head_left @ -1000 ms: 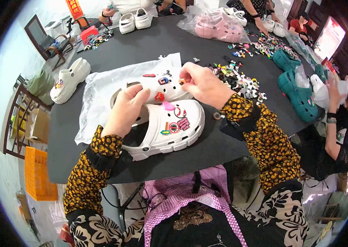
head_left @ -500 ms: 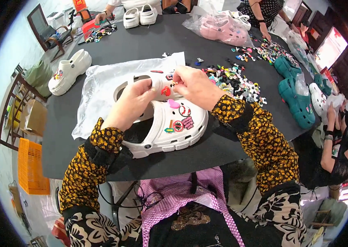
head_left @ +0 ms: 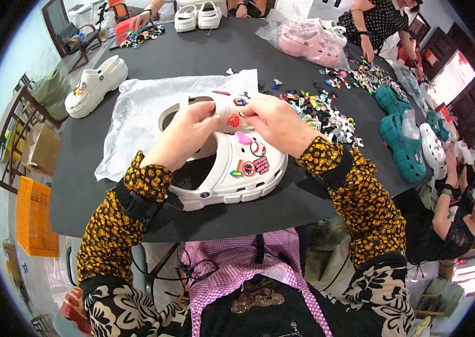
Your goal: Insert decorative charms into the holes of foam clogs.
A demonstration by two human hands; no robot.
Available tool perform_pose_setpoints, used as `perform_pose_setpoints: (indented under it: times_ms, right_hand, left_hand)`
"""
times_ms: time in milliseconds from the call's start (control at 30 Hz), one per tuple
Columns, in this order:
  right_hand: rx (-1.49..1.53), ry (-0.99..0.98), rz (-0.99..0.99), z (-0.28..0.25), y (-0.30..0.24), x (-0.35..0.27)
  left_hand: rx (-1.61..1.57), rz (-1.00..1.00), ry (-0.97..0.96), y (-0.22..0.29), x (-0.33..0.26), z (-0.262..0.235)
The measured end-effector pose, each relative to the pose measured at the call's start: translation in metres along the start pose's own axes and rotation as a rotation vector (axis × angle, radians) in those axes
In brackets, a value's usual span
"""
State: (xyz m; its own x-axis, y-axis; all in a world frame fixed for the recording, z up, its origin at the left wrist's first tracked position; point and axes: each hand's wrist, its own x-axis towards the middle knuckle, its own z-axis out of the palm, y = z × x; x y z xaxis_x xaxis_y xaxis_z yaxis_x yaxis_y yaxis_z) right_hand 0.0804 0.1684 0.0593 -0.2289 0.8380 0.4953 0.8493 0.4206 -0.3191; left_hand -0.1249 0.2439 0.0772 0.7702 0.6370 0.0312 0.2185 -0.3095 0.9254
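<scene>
Two white clogs lie side by side in front of me. The near clog (head_left: 232,188) carries several charms on its toe, among them a pink one, a baseball and a green arrow. Behind it, the far clog (head_left: 223,106) has a red charm (head_left: 233,119) and a small dark one (head_left: 240,102), and my hands cover part of it. My left hand (head_left: 189,130) is closed at the far clog's upper, by the foot opening. My right hand (head_left: 276,122) pinches at its toe beside the red charm; whatever sits between those fingertips is hidden.
White wrapping (head_left: 136,112) lies under the clogs on the black table (head_left: 192,62). A charm heap (head_left: 327,115) sits to the right, green clogs (head_left: 403,149) beyond it. Another white clog (head_left: 94,87) stands left, bagged pink clogs (head_left: 310,48) at the back. Other people's hands work around the table.
The view has shifted slightly. Both my hands stay at the far clog, with the right fingers moved a little lower toward the red charm. A co-worker's hand at the back has come into view.
</scene>
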Motion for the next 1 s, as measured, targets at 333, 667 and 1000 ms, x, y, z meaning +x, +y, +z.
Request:
perform_pose_setpoints:
  times_ms: [333, 667, 1000]
  right_hand:
    - [0.206, -0.117, -0.023, -0.008, 0.004, -0.012]
    - [-0.022, -0.239, -0.114, -0.007, 0.001, -0.01]
    - [-0.174, -0.443, -0.12, -0.008, 0.001, 0.001]
  left_hand:
    - [-0.057, 0.008, -0.005, -0.004, -0.001, 0.001]
    - [-0.147, -0.15, 0.004, 0.007, -0.006, 0.001]
    - [-0.152, -0.165, 0.064, -0.001, -0.007, 0.004]
